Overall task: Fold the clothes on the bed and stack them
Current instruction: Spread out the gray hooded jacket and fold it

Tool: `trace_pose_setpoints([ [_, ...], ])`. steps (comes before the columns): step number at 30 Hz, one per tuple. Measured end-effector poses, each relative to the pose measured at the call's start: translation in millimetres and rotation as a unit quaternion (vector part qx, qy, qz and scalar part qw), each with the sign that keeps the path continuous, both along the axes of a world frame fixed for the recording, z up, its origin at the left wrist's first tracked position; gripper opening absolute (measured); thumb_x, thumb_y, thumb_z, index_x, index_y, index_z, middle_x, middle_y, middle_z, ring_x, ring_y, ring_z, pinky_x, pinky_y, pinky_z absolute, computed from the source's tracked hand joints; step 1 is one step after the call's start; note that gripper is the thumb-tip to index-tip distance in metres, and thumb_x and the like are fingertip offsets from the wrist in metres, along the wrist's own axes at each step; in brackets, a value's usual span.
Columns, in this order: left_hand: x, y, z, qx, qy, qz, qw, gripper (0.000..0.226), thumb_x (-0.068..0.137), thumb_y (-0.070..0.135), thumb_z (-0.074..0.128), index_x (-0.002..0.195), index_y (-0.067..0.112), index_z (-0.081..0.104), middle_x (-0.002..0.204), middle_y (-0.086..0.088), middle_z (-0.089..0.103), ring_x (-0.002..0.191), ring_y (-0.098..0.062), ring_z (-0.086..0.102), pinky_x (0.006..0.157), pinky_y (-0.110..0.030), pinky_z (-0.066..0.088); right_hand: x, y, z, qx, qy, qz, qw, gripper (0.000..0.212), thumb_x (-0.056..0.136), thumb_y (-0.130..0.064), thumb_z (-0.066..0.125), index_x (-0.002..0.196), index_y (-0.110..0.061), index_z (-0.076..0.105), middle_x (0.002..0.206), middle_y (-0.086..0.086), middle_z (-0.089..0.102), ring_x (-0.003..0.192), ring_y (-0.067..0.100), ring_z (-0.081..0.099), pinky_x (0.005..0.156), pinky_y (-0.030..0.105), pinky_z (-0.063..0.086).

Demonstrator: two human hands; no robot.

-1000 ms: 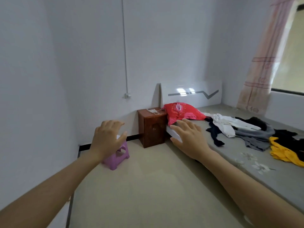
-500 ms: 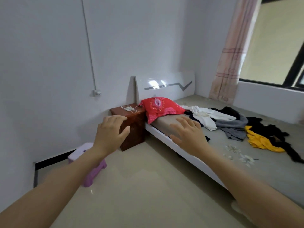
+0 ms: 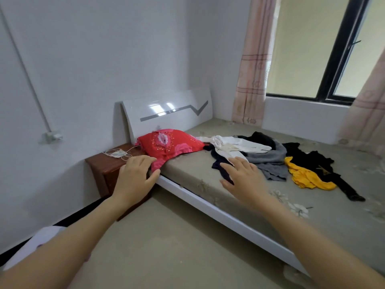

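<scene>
White walls and a curtained window (image 3: 325,49) closed in a small bedroom, seen from the head camera. A low bed (image 3: 187,176) ran out from its white headboard (image 3: 166,113). A red pillow (image 3: 173,144) lay just below the headboard, and one corner drooped over the mattress edge.

The clothes lay unfolded in one overlapping heap farther from the headboard than the pillow. The heap held a white garment (image 3: 235,143), a navy one (image 3: 218,163), a grey one (image 3: 270,161), a black one (image 3: 312,161) and a yellow one (image 3: 306,178). Nothing had been stacked yet.

Both hands were empty, with the fingers spread and relaxed. The left hand (image 3: 135,176) hovered off the headboard's near corner, in front of a brown nightstand (image 3: 104,167) and the drooping pillow corner. The right hand (image 3: 243,178) reached toward the navy garment. Whether either hand touched cloth could not be told.

The tangle looked like the main risk. The white garment lay over the navy and grey ones, and the yellow one was partly tucked against the black, so lifting any one of them could drag its neighbours along or pull them toward the floor. A careless sweep of the left hand might knock the pillow off the bed or snag the white cable (image 3: 117,153) coiled on the nightstand. A stack built close to the mattress edge could slide off.
</scene>
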State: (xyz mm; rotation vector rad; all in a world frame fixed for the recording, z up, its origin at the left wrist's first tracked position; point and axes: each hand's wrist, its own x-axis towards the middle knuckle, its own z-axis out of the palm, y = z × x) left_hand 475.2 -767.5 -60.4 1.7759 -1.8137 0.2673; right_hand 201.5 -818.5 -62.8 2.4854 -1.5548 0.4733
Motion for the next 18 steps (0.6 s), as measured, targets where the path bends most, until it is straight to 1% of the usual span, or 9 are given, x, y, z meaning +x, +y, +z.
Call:
trace_pose_setpoints([
  [3,2,-50,-2,0.010,0.009,-0.013,1.000,0.079,0.069,0.059,0.017,0.122,0.015,0.057,0.125,-0.004,0.056,0.121,-0.024,0.044,0.096,-0.040,0.034,-3,-44,-1,0.018,0.004,-0.016,1.000,0.053,0.094,-0.041,0.042,0.143,-0.025,0.030,0.151,0.002,0.025,0.142,0.019,0.015,0.112,0.038,0.016],
  [5,7,-87,-5,0.010,0.002,-0.019,1.000,0.078,0.070,0.059,0.018,0.121,0.015,0.057,0.125,-0.004,0.056,0.120,-0.024,0.045,0.097,-0.041,0.035,1,-74,-7,0.011,-0.007,-0.008,1.000,0.052,0.093,-0.037,0.047,0.141,-0.020,0.037,0.149,0.006,0.031,0.142,0.022,0.020,0.111,0.041,0.018],
  [7,13,-125,-9,0.008,0.002,-0.025,1.000,0.078,0.071,0.059,0.019,0.122,0.014,0.057,0.125,-0.006,0.057,0.120,-0.025,0.046,0.099,-0.042,0.035,5,-105,-15,-0.003,-0.031,-0.005,1.000,0.049,0.090,-0.032,0.054,0.135,-0.014,0.046,0.144,0.013,0.040,0.139,0.028,0.028,0.109,0.045,0.024],
  [8,17,-144,-11,0.006,0.005,-0.029,1.000,0.078,0.071,0.059,0.019,0.122,0.013,0.057,0.125,-0.006,0.057,0.120,-0.025,0.045,0.099,-0.043,0.035,8,-121,-17,-0.002,-0.031,-0.009,0.999,0.049,0.090,-0.031,0.055,0.134,-0.014,0.047,0.143,0.013,0.041,0.138,0.029,0.030,0.108,0.046,0.024],
  [10,26,-182,-14,0.006,0.012,-0.043,0.999,0.078,0.071,0.059,0.019,0.122,0.013,0.056,0.125,-0.006,0.056,0.121,-0.025,0.044,0.099,-0.043,0.034,15,-154,-22,0.015,-0.003,-0.029,0.999,0.049,0.091,-0.032,0.052,0.137,-0.016,0.043,0.146,0.010,0.036,0.139,0.027,0.027,0.109,0.044,0.023],
  [13,46,-241,-16,0.003,-0.005,-0.062,0.998,0.078,0.073,0.059,0.020,0.125,0.012,0.054,0.129,-0.008,0.053,0.124,-0.025,0.042,0.100,-0.044,0.033,19,-213,-25,0.001,0.025,-0.028,0.999,0.051,0.089,-0.034,0.053,0.136,-0.016,0.045,0.143,0.013,0.041,0.133,0.032,0.037,0.103,0.045,0.031],
  [14,55,-263,-13,-0.001,-0.002,-0.058,0.998,0.073,0.076,0.057,0.023,0.125,0.011,0.054,0.130,-0.009,0.053,0.124,-0.026,0.041,0.100,-0.044,0.033,19,-233,-19,0.002,0.025,-0.046,0.999,0.052,0.090,-0.035,0.052,0.138,-0.017,0.042,0.144,0.011,0.040,0.133,0.030,0.037,0.103,0.044,0.031],
  [16,75,-307,-5,0.001,0.034,-0.040,0.999,0.062,0.080,0.047,0.031,0.122,0.010,0.055,0.128,-0.011,0.053,0.123,-0.028,0.042,0.099,-0.045,0.033,18,-271,-7,0.010,0.021,-0.089,0.996,0.055,0.092,-0.037,0.050,0.142,-0.021,0.034,0.148,0.007,0.034,0.135,0.025,0.032,0.106,0.041,0.030],
  [18,84,-342,-4,-0.007,0.040,-0.038,0.998,0.058,0.080,0.044,0.034,0.120,0.009,0.056,0.126,-0.013,0.055,0.120,-0.030,0.043,0.098,-0.046,0.034,16,-295,-3,0.002,0.017,-0.118,0.993,0.054,0.091,-0.037,0.051,0.141,-0.020,0.036,0.147,0.007,0.035,0.134,0.026,0.034,0.104,0.041,0.033],
])
